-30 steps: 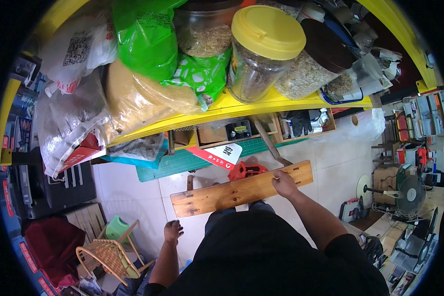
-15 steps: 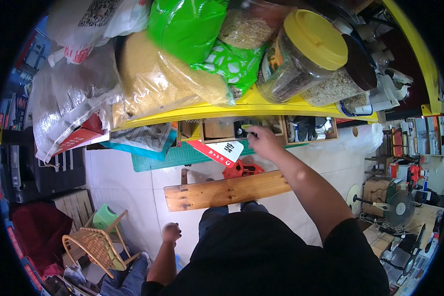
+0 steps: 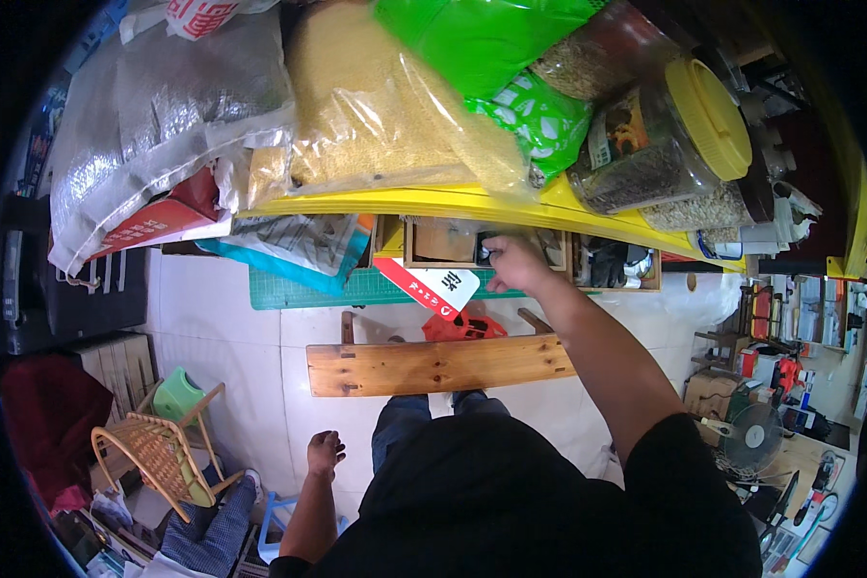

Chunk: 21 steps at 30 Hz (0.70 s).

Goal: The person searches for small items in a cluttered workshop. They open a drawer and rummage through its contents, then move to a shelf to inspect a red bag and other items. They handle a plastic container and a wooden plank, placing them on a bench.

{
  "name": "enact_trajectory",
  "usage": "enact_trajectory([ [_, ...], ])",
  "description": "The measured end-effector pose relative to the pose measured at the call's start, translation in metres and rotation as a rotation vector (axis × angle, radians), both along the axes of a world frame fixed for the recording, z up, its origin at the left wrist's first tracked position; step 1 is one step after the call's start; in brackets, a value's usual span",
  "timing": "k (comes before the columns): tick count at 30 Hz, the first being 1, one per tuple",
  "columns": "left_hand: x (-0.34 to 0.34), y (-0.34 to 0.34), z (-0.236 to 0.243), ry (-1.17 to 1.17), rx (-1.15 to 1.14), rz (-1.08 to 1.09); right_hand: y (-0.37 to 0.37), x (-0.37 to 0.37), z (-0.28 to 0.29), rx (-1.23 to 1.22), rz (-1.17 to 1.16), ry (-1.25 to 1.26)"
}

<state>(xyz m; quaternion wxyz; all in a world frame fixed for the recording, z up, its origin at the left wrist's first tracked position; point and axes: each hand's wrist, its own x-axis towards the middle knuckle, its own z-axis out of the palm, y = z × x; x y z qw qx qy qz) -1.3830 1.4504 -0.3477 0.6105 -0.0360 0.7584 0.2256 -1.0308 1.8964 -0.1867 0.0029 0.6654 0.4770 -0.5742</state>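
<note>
My right hand [image 3: 518,264] reaches under the yellow shelf to a shallow wooden box [image 3: 433,252]. Its fingers are bent over a small dark item [image 3: 488,250] in the box, mostly hidden by them; the thumb points down outside the box's near edge. Close to that thumb lies a red and white card [image 3: 448,279], jutting out below the box. My left hand [image 3: 326,453] hangs low over the floor, away from everything on the shelf. Its fingers are loosely curled and slightly apart, with nothing visible in them.
Bags of yellow grain [image 3: 385,125] and a yellow-lidded jar [image 3: 645,154] crowd the shelf [image 3: 405,200] above. Beneath lies a green cutting mat [image 3: 299,289]. A wooden bench [image 3: 433,368] stands before my legs. At left are a wicker chair [image 3: 149,458] and another person's leg [image 3: 207,525].
My right fingers have gone from above the box's edge down to the dark item inside. My left hand has loosened from a tighter curl. The whole view has shifted a little.
</note>
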Motion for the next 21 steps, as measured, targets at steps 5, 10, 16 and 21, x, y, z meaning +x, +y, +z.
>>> enact_trajectory([
  [5, 0.000, 0.007, -0.001, -0.001, 0.048, 0.043, -0.004, -0.008, 0.004, 0.046, -0.008, -0.020],
  [10, -0.012, 0.004, -0.005, 0.031, 0.005, 0.007, -0.003, -0.009, 0.010, 0.034, 0.104, -0.057],
  [16, -0.014, -0.006, -0.008, 0.050, -0.012, 0.011, 0.007, -0.009, 0.006, 0.026, 0.268, -0.113],
  [21, -0.011, -0.007, -0.005, 0.029, 0.005, 0.024, 0.010, -0.008, 0.000, 0.007, 0.278, -0.102],
])
